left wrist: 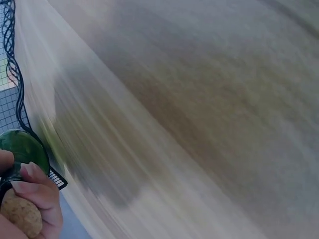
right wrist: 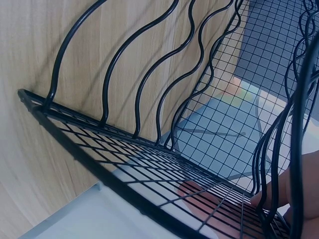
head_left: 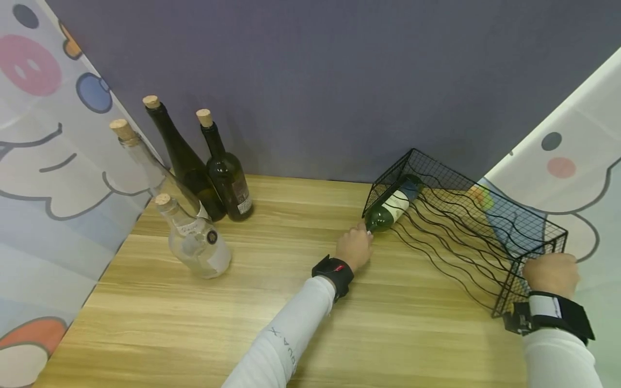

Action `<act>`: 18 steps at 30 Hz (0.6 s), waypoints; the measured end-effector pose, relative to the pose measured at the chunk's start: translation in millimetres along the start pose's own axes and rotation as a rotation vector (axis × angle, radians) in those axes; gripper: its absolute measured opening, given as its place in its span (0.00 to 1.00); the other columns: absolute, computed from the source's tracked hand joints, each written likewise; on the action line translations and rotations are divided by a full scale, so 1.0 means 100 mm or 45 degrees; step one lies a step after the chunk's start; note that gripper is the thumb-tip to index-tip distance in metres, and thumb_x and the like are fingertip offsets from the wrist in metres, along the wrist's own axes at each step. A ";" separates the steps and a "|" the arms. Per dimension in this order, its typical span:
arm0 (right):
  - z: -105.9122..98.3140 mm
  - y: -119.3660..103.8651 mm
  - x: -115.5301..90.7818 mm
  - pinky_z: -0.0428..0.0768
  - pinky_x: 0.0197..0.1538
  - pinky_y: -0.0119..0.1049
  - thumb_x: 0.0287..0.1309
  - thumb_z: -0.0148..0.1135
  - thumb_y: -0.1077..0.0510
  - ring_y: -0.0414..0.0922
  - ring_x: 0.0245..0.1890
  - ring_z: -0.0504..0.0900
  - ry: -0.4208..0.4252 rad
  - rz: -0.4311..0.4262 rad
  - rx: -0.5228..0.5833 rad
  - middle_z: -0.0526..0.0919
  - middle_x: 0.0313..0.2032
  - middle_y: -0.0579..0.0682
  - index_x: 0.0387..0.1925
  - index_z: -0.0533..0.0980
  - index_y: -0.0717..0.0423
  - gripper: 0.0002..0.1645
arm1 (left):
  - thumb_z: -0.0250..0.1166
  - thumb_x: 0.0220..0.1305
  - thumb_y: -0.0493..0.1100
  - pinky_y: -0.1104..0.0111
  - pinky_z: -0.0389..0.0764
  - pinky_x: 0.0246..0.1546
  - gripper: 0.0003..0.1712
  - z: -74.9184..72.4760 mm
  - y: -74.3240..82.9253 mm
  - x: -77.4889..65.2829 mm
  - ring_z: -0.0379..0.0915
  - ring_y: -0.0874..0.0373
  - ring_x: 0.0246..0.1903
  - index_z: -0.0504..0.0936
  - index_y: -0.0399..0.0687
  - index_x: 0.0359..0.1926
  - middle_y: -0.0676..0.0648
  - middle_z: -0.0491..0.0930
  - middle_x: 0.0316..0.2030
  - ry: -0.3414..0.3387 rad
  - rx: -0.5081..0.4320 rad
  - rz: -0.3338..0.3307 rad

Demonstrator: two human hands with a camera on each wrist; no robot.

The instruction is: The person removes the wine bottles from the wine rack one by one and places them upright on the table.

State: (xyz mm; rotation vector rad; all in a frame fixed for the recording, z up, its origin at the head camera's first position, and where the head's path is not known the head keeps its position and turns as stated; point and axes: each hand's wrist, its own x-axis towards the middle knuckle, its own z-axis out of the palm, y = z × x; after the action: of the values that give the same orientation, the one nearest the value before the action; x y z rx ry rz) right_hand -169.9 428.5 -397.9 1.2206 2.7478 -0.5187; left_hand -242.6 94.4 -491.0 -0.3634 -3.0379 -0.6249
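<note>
A dark green wine bottle (head_left: 396,205) with a pale label lies tilted inside the far left end of a black wire wine rack (head_left: 566,233). My left hand (head_left: 355,247) grips its neck, fingers curled round it in the left wrist view, where the cork (left wrist: 22,216) shows beside the palm. The rack has wavy wires and mesh sides. At its near right end, my right hand (head_left: 553,274) holds the frame. In the right wrist view those fingers (right wrist: 209,201) show through the mesh end panel, the thumb side near the wavy wires.
On the left of the wooden table (head_left: 291,215) stand two dark corked bottles (head_left: 230,183) and two clear corked bottles (head_left: 201,250), close together. A grey panel (head_left: 310,91) rises behind the table, and cartoon-printed sheets (head_left: 577,178) flank both sides.
</note>
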 end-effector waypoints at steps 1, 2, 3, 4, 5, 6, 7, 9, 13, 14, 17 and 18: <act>0.00 0.00 -0.01 0.79 0.45 0.61 0.62 0.44 0.57 0.79 0.54 0.68 0.000 -0.002 -0.001 0.63 0.54 0.88 0.58 0.51 0.94 0.40 | 0.53 0.74 0.51 0.65 0.82 0.28 0.20 0.00 0.00 0.00 0.84 0.52 0.33 0.75 0.41 0.55 0.45 0.84 0.36 -0.029 -0.017 -0.015; 0.01 0.01 -0.02 0.79 0.45 0.61 0.62 0.44 0.58 0.79 0.54 0.68 0.001 0.010 0.012 0.63 0.55 0.88 0.58 0.51 0.93 0.39 | 0.53 0.74 0.52 0.64 0.82 0.28 0.21 0.00 0.00 -0.01 0.85 0.52 0.34 0.74 0.41 0.57 0.45 0.85 0.36 -0.051 -0.030 -0.028; 0.01 0.01 -0.03 0.79 0.44 0.61 0.62 0.44 0.58 0.79 0.55 0.68 0.003 0.028 0.035 0.62 0.55 0.88 0.59 0.50 0.93 0.40 | 0.52 0.75 0.52 0.64 0.82 0.29 0.22 0.00 0.00 -0.01 0.85 0.52 0.35 0.74 0.41 0.59 0.45 0.85 0.37 -0.070 -0.042 -0.038; 0.01 0.01 -0.03 0.80 0.43 0.61 0.61 0.44 0.58 0.79 0.55 0.69 0.008 0.029 0.037 0.63 0.55 0.88 0.59 0.51 0.93 0.39 | 0.52 0.75 0.52 0.64 0.82 0.29 0.23 0.00 0.01 -0.01 0.85 0.51 0.35 0.73 0.41 0.61 0.44 0.85 0.38 -0.090 -0.056 -0.047; 0.01 0.02 -0.03 0.80 0.43 0.60 0.62 0.44 0.58 0.79 0.54 0.69 0.011 0.027 0.023 0.63 0.55 0.88 0.59 0.51 0.93 0.39 | 0.52 0.75 0.52 0.64 0.82 0.29 0.24 0.00 0.01 -0.02 0.85 0.51 0.35 0.72 0.41 0.62 0.44 0.86 0.38 -0.103 -0.062 -0.051; 0.01 0.03 -0.04 0.80 0.42 0.60 0.61 0.44 0.58 0.79 0.54 0.69 0.012 0.030 0.020 0.63 0.55 0.88 0.59 0.51 0.93 0.39 | 0.52 0.75 0.52 0.64 0.82 0.29 0.25 0.00 0.01 -0.03 0.85 0.51 0.35 0.71 0.41 0.63 0.44 0.86 0.38 -0.113 -0.070 -0.056; 0.01 0.04 -0.04 0.81 0.41 0.60 0.61 0.44 0.58 0.79 0.54 0.69 0.013 0.034 0.020 0.63 0.54 0.88 0.59 0.51 0.93 0.39 | 0.51 0.75 0.53 0.64 0.81 0.29 0.26 0.01 0.01 -0.04 0.85 0.51 0.35 0.71 0.41 0.64 0.44 0.86 0.38 -0.122 -0.075 -0.059; 0.01 0.06 -0.05 0.81 0.40 0.59 0.61 0.44 0.58 0.79 0.53 0.70 0.013 0.032 0.013 0.64 0.54 0.88 0.58 0.51 0.93 0.39 | 0.51 0.75 0.53 0.64 0.81 0.28 0.26 0.03 0.01 -0.05 0.85 0.51 0.35 0.71 0.41 0.64 0.44 0.86 0.37 -0.133 -0.081 -0.064; 0.02 0.09 -0.06 0.81 0.38 0.58 0.61 0.46 0.58 0.79 0.50 0.71 0.014 0.007 -0.008 0.65 0.50 0.88 0.57 0.52 0.94 0.39 | 0.50 0.75 0.54 0.65 0.80 0.27 0.26 0.05 0.01 -0.06 0.84 0.51 0.35 0.72 0.40 0.62 0.44 0.85 0.37 -0.158 -0.096 -0.072; 0.02 0.09 -0.06 0.81 0.38 0.58 0.61 0.46 0.58 0.79 0.49 0.71 0.015 0.004 -0.011 0.65 0.50 0.88 0.56 0.52 0.94 0.39 | 0.50 0.75 0.54 0.64 0.80 0.27 0.26 0.05 0.00 -0.06 0.84 0.51 0.35 0.73 0.40 0.62 0.43 0.85 0.37 -0.165 -0.109 -0.076; 0.01 0.08 -0.07 0.81 0.38 0.58 0.61 0.46 0.58 0.78 0.48 0.71 0.018 0.002 -0.011 0.65 0.48 0.87 0.56 0.52 0.94 0.39 | 0.48 0.76 0.56 0.64 0.79 0.27 0.28 0.04 -0.03 -0.05 0.84 0.51 0.35 0.72 0.41 0.64 0.42 0.85 0.39 -0.192 -0.149 -0.100; 0.01 0.08 -0.08 0.81 0.37 0.58 0.61 0.46 0.58 0.78 0.47 0.72 0.017 0.004 -0.010 0.65 0.48 0.87 0.56 0.52 0.94 0.38 | 0.48 0.76 0.56 0.64 0.80 0.28 0.28 0.04 -0.03 -0.05 0.84 0.51 0.36 0.71 0.42 0.64 0.42 0.85 0.40 -0.198 -0.156 -0.107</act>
State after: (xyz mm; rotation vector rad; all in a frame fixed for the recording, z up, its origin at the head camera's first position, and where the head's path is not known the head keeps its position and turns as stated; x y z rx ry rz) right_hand -159.2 427.3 -399.3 1.2305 2.7560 -0.5015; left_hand -238.5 92.0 -496.6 -0.3024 -3.1850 -0.8285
